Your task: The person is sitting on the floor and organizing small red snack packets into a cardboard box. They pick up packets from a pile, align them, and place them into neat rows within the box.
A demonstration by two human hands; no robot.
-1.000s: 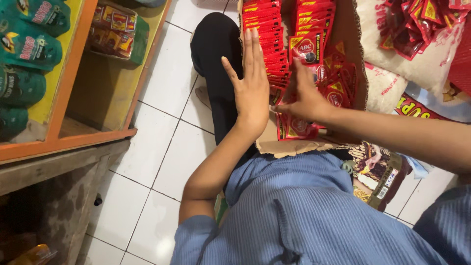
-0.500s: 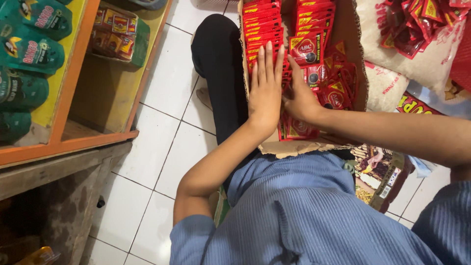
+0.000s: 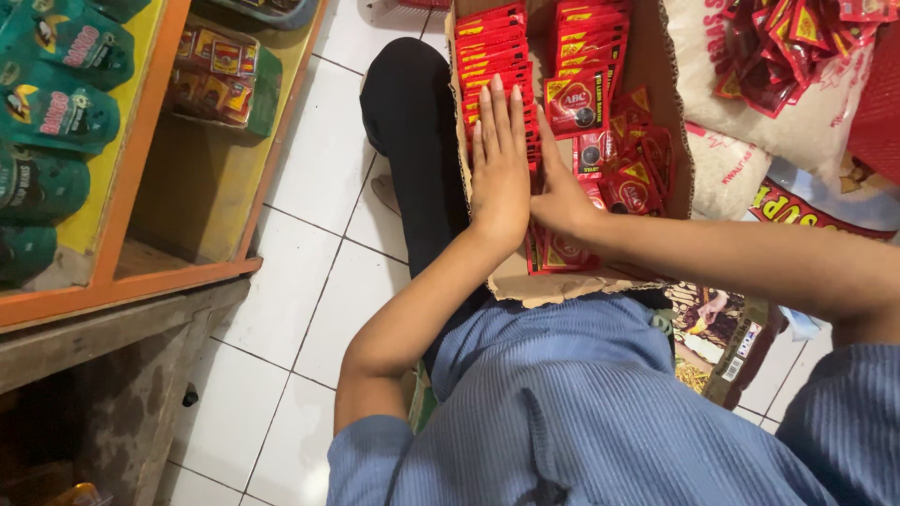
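Sachets [image 3: 492, 56] now under flatter left hand [image 3: 500, 173]

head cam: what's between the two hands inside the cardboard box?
In the head view, a stack of red sachets stands on edge between the flat left hand and the right hand, inside the cardboard box. Both hands touch it.
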